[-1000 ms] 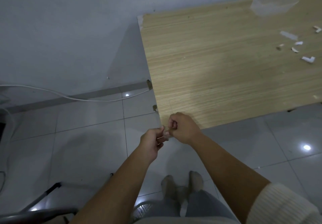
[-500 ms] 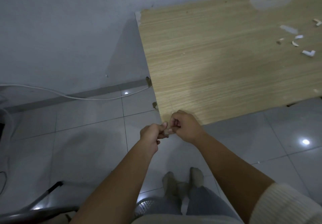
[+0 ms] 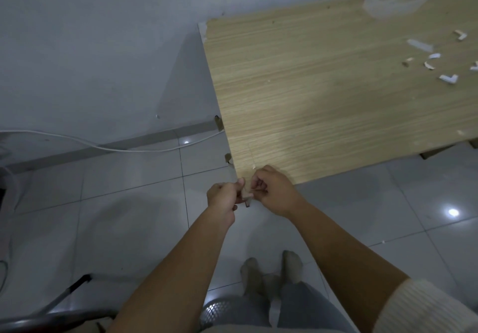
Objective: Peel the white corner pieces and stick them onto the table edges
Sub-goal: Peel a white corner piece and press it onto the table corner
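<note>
- Both hands met just off the surface's (image 3: pixel 323 105) near corner, presumably to peel there and stick at once.
- Left hand (image 3: pixel 223 198) and right hand (image 3: pixel 274 190), fingers curled, pinched one small corner piece (image 3: pixel 247 199) between them.
- Spare corner pieces (image 3: pixel 448 78) lay far across the surface.

Matt wood-grain table (image 3: pixel 323 99), glossy floor tiles (image 3: pixel 129 216)

Left hand (image 3: pixel 223 196) drawn slightly away from the right hand (image 3: pixel 274 191), where half a second ago the knuckles met at the near corner of the worktop (image 3: pixel 323 105). Small pale corner piece (image 3: pixel 247 198) now showing in the gap, pinched between the fingertips of both hands, with a dark bit hanging under it
</note>
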